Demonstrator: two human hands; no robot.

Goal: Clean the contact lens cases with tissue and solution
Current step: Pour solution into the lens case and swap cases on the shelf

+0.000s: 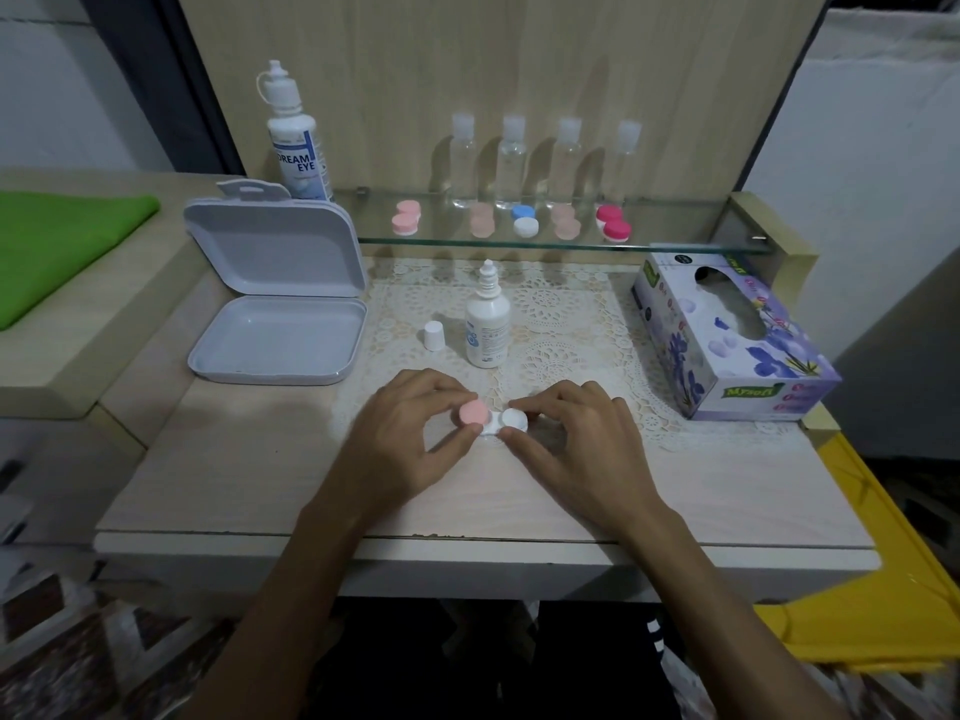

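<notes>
Pink-capped lens case (492, 419) pinched between both hands (410, 433)

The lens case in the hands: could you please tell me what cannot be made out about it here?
- Head view: whether the lens case is dry or wet inside is too small to tell.
- Its underside is hidden by the left hand and right hand.
- Whether the pink cap is screwed tight or loose is unclear under the fingers.
- The small bottle label is too blurred to read.
</notes>
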